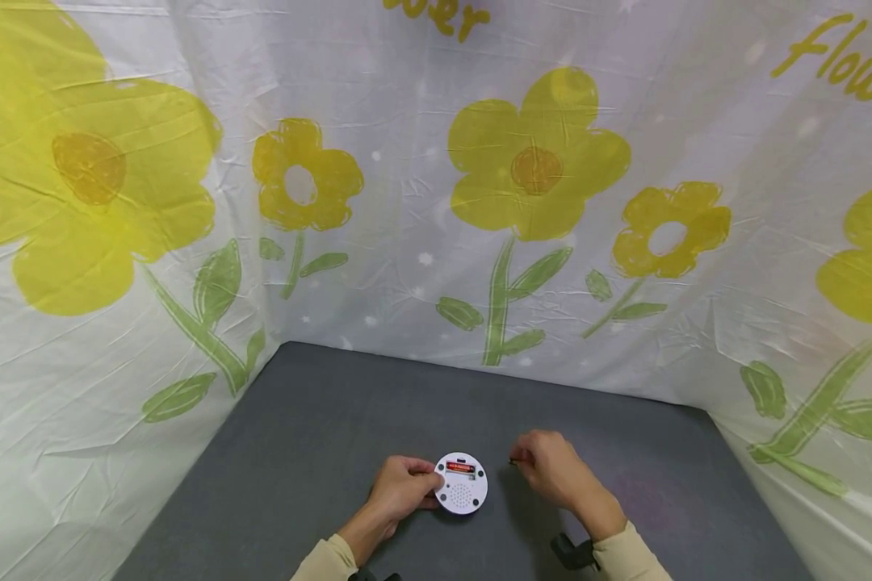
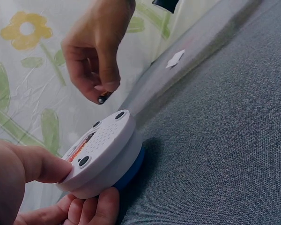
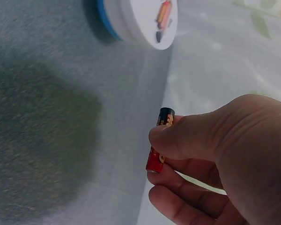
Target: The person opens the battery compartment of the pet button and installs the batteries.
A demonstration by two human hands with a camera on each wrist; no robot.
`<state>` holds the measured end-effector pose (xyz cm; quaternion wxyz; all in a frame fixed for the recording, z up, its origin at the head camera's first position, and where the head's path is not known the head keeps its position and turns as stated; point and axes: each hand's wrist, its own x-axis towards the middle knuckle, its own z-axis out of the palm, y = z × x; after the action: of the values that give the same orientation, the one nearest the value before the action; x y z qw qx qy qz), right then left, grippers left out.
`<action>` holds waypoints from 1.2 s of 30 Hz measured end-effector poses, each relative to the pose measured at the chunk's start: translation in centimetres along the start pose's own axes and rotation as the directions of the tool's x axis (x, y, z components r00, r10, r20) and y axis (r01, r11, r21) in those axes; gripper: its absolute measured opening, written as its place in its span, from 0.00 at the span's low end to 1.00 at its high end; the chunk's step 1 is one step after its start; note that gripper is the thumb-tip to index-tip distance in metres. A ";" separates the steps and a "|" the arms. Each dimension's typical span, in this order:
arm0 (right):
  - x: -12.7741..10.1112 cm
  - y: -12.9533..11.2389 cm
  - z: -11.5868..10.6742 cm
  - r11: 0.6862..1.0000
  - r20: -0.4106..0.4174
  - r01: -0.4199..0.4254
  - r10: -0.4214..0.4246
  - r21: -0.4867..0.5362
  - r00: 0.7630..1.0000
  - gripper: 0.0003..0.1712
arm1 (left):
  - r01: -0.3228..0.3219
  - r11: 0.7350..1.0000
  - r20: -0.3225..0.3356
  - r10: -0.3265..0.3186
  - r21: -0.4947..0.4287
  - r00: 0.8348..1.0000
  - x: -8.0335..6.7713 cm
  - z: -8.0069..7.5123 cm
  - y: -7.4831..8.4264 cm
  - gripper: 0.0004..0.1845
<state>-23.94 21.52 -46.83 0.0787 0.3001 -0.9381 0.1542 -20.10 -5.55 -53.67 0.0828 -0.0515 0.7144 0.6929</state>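
A round white device (image 1: 461, 482) with a blue underside lies on the grey table (image 1: 298, 452), back up, its battery slot open with one red battery in it. My left hand (image 1: 401, 486) grips its left edge; thumb on top, fingers under the rim (image 2: 91, 208). The device (image 2: 100, 152) is tilted up off the table. My right hand (image 1: 552, 468) hovers just right of it and pinches a small red-and-black battery (image 3: 160, 140) between thumb and fingers. In the left wrist view the battery (image 2: 104, 97) is a little above the device. The right wrist view shows the device (image 3: 140, 21) farther off.
White cloth with yellow flowers (image 1: 530, 161) walls the table on the left, back and right. A small white scrap (image 2: 174, 58) lies on the table beyond the device. Bare grey surface extends behind both hands.
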 end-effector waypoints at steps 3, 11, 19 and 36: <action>0.3 -0.3 -0.2 1.000 -0.002 -0.003 0.003 0.004 1.000 0.12 | 0.000 1.000 0.002 0.000 0.000 1.000 0.0 0.0 0.1 0.14; 1.0 -1.6 -0.9 0.999 0.003 0.024 -0.024 0.041 1.000 0.10 | 0.004 1.000 0.005 -0.004 -0.010 1.000 0.0 0.0 0.0 0.14; 1.9 -3.3 -0.4 0.997 -0.012 0.059 -0.059 0.057 0.998 0.10 | 0.006 1.000 -0.002 -0.006 -0.014 1.000 0.0 0.0 -0.1 0.15; 3.4 -6.2 1.2 0.988 0.023 0.081 -0.085 0.133 0.996 0.07 | -0.008 1.000 -0.017 0.008 0.017 1.000 -0.3 0.1 0.0 0.10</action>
<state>-23.11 14.54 -45.67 0.0515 0.3457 -0.9135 0.2083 -19.78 -5.51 -53.56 0.0745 -0.0537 0.7211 0.6867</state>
